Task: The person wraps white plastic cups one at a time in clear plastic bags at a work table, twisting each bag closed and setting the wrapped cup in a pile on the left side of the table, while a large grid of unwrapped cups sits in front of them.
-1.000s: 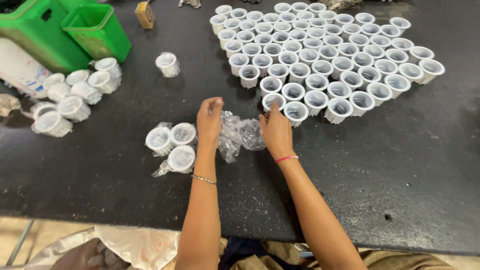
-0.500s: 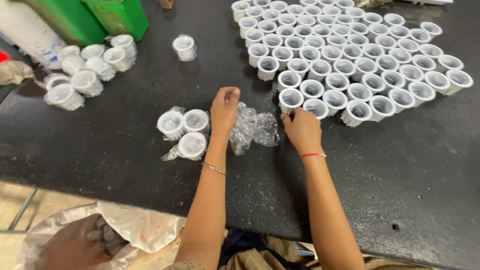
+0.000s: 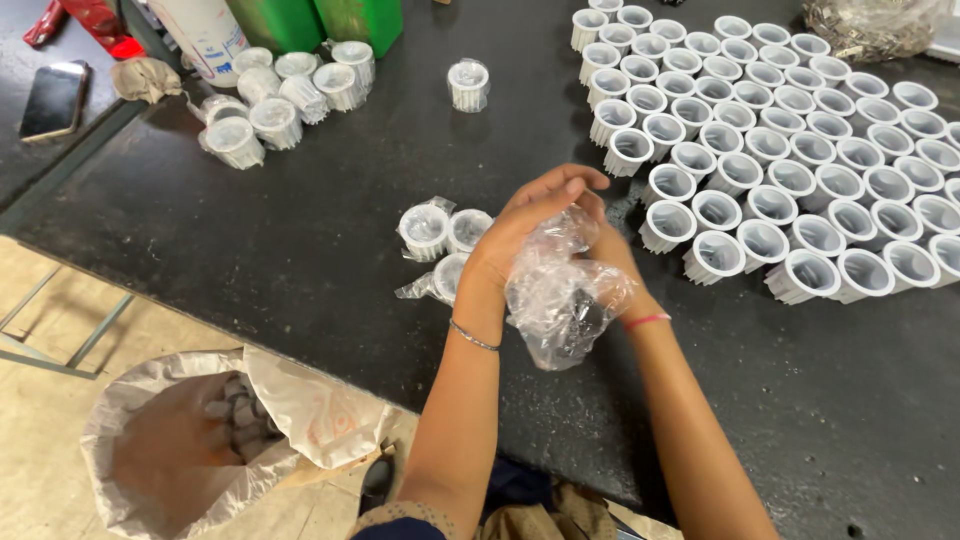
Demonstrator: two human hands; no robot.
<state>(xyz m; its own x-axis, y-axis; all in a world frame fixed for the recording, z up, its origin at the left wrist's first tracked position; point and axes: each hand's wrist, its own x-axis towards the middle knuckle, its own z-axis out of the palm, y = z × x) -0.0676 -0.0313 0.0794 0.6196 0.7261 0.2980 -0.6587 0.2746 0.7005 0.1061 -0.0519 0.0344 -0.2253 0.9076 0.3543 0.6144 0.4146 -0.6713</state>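
1. The left hand [image 3: 530,225] and the right hand [image 3: 600,255] meet above the black worktop [image 3: 300,260]; both are closed on a crumpled clear plastic wrapper [image 3: 560,305], which hangs between the wrists.
2. Just left of the hands lie three small white ribbed plastic cups [image 3: 445,245], partly in film.
3. To the right stands a packed block of unwrapped white cups [image 3: 790,130]; a white woven sack [image 3: 300,410] sits open below the table edge.

Bare surface [image 3: 300,240] lies left of the hands [image 3: 545,235]. Three cups [image 3: 440,245] sit just beside the left wrist; the packed cup block [image 3: 790,160] crowds the right, one lone cup [image 3: 468,85] beyond.
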